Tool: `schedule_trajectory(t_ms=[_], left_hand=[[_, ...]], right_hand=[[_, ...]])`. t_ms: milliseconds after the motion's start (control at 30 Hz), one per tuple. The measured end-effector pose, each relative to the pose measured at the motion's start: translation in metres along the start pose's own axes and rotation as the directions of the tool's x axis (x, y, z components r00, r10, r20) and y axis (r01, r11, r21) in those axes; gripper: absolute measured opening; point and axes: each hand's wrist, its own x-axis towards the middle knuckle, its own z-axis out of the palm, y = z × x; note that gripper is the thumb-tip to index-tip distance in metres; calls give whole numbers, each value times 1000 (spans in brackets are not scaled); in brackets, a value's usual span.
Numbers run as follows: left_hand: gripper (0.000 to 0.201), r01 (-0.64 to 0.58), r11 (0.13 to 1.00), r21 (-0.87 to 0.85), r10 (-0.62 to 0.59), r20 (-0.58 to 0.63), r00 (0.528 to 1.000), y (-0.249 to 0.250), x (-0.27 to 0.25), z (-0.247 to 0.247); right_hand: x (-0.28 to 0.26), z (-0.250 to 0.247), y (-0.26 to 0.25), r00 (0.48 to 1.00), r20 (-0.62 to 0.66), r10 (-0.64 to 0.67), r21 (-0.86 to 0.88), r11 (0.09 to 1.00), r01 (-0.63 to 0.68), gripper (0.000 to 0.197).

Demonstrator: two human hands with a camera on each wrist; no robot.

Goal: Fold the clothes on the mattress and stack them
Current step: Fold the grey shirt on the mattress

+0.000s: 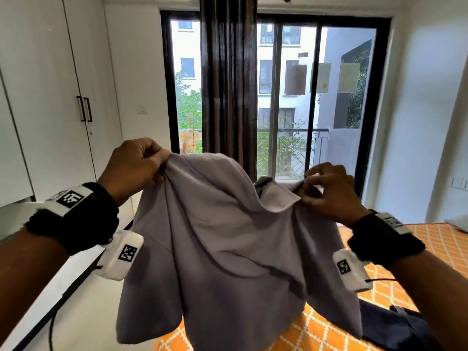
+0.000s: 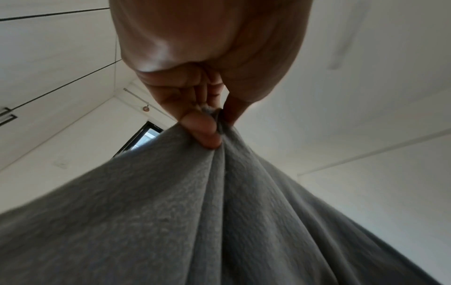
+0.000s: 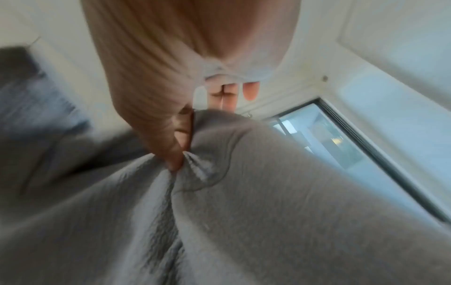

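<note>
A grey collared shirt (image 1: pixel 222 249) hangs in the air in front of me, above the mattress (image 1: pixel 395 287) with its orange diamond-patterned cover. My left hand (image 1: pixel 141 165) pinches one shoulder of the shirt at the upper left. My right hand (image 1: pixel 326 191) pinches the other shoulder beside the collar. In the left wrist view my left hand (image 2: pixel 212 127) bunches the grey shirt (image 2: pixel 195 221) between thumb and fingers. In the right wrist view my right hand (image 3: pixel 180 154) grips the grey shirt (image 3: pixel 244 212), blurred. The shirt's lower hem hides part of the mattress.
A dark navy garment (image 1: pixel 395 330) lies on the mattress at the lower right. White wardrobe doors (image 1: pixel 50 97) stand on the left. A dark curtain (image 1: pixel 228 79) and a glass balcony door (image 1: pixel 316 97) are straight ahead.
</note>
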Motion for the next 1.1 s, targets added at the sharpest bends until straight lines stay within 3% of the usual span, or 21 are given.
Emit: schedule_trajectory(t_ms=[67,133,167,267,400,533,600,700,800,867,933,1033,1100], left_hand=[[14,87,996,-10,-86,89,992,-8,-3,-4],[4,150,989,6,-148,197,969,-15,-7,-7],[9,157,987,34,-160,243,957,-19,-10,-8],[28,96,981,167,-144,310,940,-27,-12,-7],[25,52,952,300,-172,390,905,-22,-21,0],[16,-106,876,470,-113,414,903,-11,-26,8],[17,-113,847,520,-119,393,912,-9,-26,8],[16,-67,822,566,-106,267,958,-12,-14,-5],[11,125,908,399,-197,147,969,-20,-4,-12],[13,278,936,217,-317,175,932,-21,-7,-7],[11,350,932,95,-362,210,908,-21,-14,-3],[8,338,936,102,-353,301,886,-28,-29,-5],[8,231,951,204,-294,376,879,-31,-40,-16]], right_hand=[[3,-5,8,992,-97,78,225,973,-55,14],[6,-13,12,975,-101,200,385,911,-147,18],[8,-15,13,963,-88,255,465,865,-187,19],[13,-20,10,932,-86,353,653,726,-215,25],[24,-20,-2,901,-91,424,761,614,-211,27],[31,-22,-6,881,-172,442,723,664,-192,25],[29,-24,-4,893,-193,406,681,711,-175,23],[26,-31,2,902,-261,344,628,770,-112,24],[23,-40,2,915,-298,274,601,798,-44,29],[20,-41,1,942,-243,231,580,813,-50,30],[13,-43,2,969,-151,196,571,817,-76,33],[-10,-50,6,985,-94,144,567,821,-66,46],[-30,-61,10,996,-39,76,575,817,-39,59]])
